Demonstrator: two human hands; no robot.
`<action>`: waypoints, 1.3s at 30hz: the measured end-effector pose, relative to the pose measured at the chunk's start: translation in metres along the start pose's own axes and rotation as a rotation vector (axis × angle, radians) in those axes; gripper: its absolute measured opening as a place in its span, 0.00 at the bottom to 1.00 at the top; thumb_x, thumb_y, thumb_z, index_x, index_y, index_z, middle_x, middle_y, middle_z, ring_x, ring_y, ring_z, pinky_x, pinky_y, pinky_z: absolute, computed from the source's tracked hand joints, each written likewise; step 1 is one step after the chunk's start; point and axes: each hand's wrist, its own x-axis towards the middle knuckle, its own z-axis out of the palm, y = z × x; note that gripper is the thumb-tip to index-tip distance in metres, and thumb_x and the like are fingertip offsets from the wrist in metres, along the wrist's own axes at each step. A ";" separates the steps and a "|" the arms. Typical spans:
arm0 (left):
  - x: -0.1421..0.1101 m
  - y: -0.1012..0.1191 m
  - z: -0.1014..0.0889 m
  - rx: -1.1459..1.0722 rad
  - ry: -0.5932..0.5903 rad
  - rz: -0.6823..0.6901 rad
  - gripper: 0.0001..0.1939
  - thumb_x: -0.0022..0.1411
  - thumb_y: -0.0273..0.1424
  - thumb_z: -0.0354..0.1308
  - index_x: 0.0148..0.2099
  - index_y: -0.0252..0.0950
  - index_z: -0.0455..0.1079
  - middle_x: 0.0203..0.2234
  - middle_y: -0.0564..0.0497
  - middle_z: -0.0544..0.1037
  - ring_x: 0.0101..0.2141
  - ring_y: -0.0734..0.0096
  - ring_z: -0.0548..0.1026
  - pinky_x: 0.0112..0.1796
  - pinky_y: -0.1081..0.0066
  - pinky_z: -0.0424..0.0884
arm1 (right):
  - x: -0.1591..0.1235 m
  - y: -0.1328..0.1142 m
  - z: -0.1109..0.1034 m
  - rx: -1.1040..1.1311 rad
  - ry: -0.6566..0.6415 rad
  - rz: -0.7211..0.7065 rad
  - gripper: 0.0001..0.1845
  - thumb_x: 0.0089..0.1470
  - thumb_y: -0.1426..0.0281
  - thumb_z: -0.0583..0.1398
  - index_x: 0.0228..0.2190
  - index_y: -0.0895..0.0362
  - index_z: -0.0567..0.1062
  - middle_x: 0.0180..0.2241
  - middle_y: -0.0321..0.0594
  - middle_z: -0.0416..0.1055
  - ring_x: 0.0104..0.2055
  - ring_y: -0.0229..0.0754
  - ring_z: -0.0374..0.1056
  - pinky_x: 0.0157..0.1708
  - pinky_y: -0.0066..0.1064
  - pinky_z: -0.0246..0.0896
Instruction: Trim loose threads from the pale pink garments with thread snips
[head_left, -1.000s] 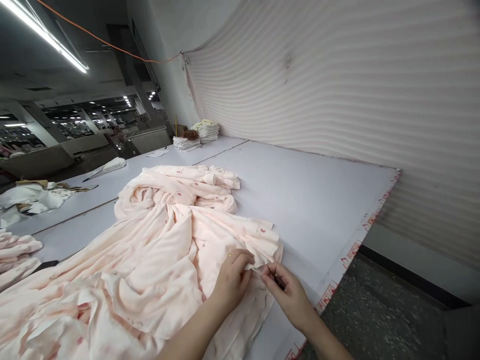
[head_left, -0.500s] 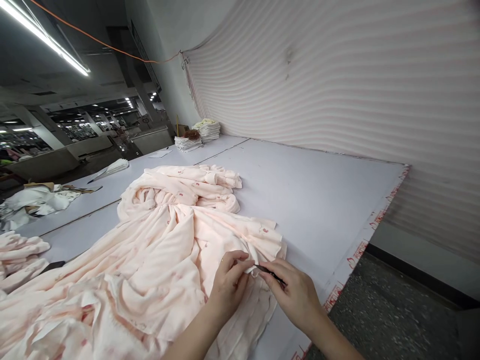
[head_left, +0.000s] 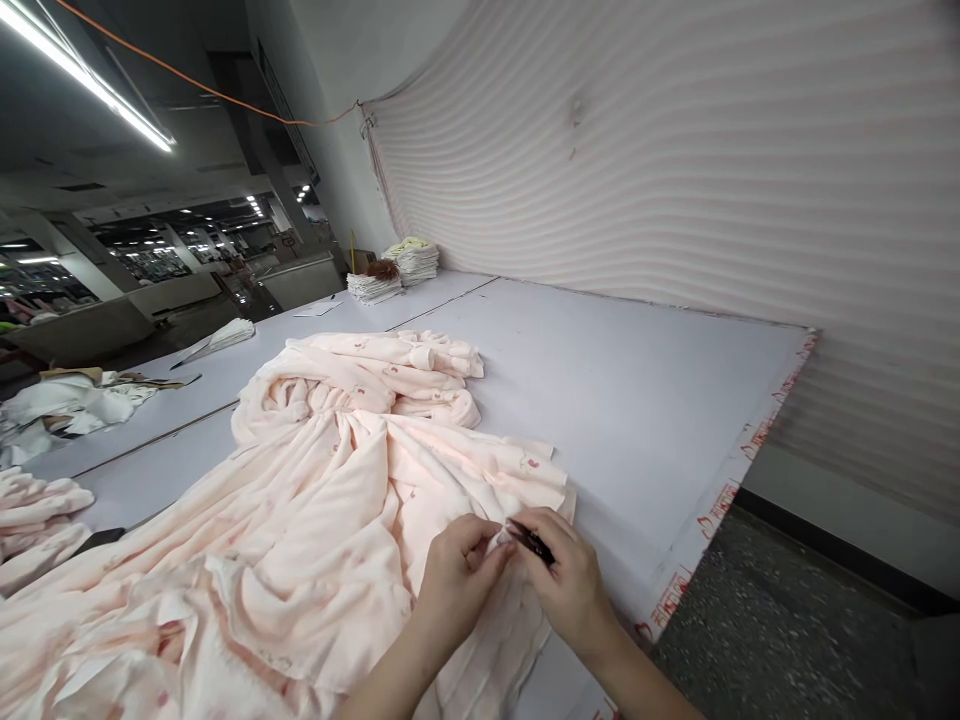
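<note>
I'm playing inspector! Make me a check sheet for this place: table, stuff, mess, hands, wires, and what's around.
Surface: pale table, dark seams, red print along its right edge.
Job's things: pale pink fabric in loose folds; small dark tool.
Clutter: loose white cloth at left, two stacks at the far end.
Hands: left hand pinches a bit of fabric; right hand holds the tool, tip close by, contact unclear.
Cables: orange cord overhead, upper left.
Surroundings: striped sheet behind the table, lit tube light overhead.
</note>
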 end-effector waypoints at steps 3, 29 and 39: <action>-0.001 0.000 -0.001 -0.200 -0.078 -0.123 0.12 0.60 0.35 0.53 0.45 0.38 0.70 0.25 0.54 0.70 0.26 0.74 0.65 0.27 0.75 0.62 | 0.006 0.002 0.005 0.033 -0.005 0.099 0.05 0.57 0.70 0.53 0.31 0.55 0.69 0.26 0.34 0.69 0.29 0.37 0.66 0.29 0.25 0.61; 0.031 0.010 -0.018 -0.194 -0.172 -0.051 0.08 0.57 0.35 0.55 0.32 0.36 0.72 0.28 0.50 0.75 0.32 0.67 0.70 0.34 0.71 0.64 | 0.017 0.023 -0.029 0.176 -0.015 0.347 0.13 0.51 0.61 0.59 0.32 0.57 0.77 0.29 0.40 0.75 0.32 0.42 0.70 0.31 0.30 0.65; 0.081 0.007 0.004 0.015 -0.178 0.163 0.21 0.51 0.33 0.60 0.49 0.40 0.65 0.35 0.50 0.72 0.36 0.64 0.72 0.37 0.67 0.67 | 0.038 0.060 -0.026 0.203 0.271 0.421 0.16 0.49 0.57 0.58 0.30 0.58 0.72 0.28 0.38 0.73 0.30 0.41 0.68 0.30 0.30 0.64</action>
